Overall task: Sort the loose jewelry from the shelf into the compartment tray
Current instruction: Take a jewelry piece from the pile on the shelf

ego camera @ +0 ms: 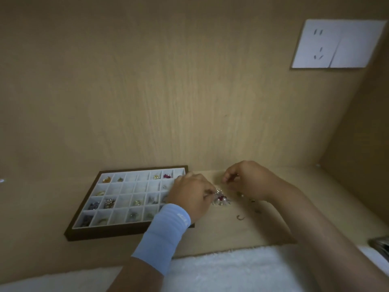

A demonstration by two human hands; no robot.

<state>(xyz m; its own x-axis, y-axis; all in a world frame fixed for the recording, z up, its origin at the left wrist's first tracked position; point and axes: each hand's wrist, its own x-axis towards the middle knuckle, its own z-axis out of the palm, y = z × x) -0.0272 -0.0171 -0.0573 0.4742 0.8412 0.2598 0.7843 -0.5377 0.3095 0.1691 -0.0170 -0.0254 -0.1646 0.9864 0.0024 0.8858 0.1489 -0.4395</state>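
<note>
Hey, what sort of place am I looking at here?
Probably a home closet or cabinet nook: wood-grain panels form the back wall and right side, a white wall socket is set into the back wall, and a compartment tray and loose jewelry sit on the shelf.

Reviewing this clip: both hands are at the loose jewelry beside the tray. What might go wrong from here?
The left hand seems to pinch a mixed cluster; lifting it may drag neighbouring pieces along.
The hook lies loose near the right forearm, which may sweep it off the shelf.
The wristband hangs over the tray and may disturb filled compartments.
</note>
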